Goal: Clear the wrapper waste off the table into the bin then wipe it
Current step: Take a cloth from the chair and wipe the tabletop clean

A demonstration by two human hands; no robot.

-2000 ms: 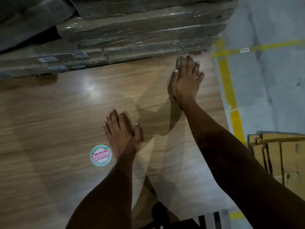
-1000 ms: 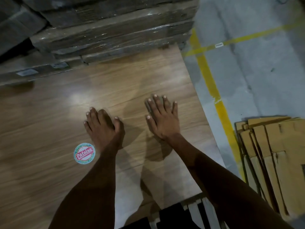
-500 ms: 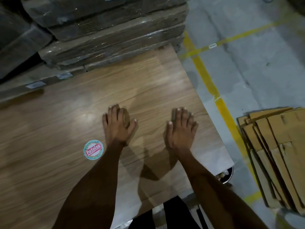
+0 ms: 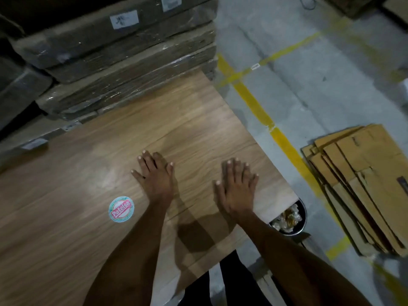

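Head view, left hand: the left hand [image 4: 154,180] lies palm down on the counter [image 4: 187,120], its fingers [image 4: 146,161] straight and slightly spread, holding nothing.
Head view, right hand: the right hand [image 4: 235,191] lies flat on the same surface close to the right edge, fingers [image 4: 230,171] straight, lightly apart, holding nothing.
Head view, wrapper waste: no loose wrapper shows on the wood around either hand; crumpled wrappers [image 4: 287,217] sit in the bin [image 4: 303,221].
Head view, bin: a round dark container on the floor, partly tucked under the counter's right corner, just beyond and below the heel of the right hand; being round, it has no long axis and its mouth faces up.
Head view, key relation: the bin lies to the right of both sets of fingers, so the right hand is the nearer one; any sweep toward it would run rightward off the edge.
Head view, counter axis: its long run stretches away to the left of the fingers.
Head view, sticker: a round label [image 4: 121,209] is stuck flat just left of the left wrist.
Head view, stage: clearing looks done, and bare-palm wiping seems the step in hand; no cloth is visible.
Head view, surroundings: wrapped flat packs [image 4: 123,51] are stacked beyond the fingertips, flattened cardboard [image 4: 362,184] lies on the floor far right.
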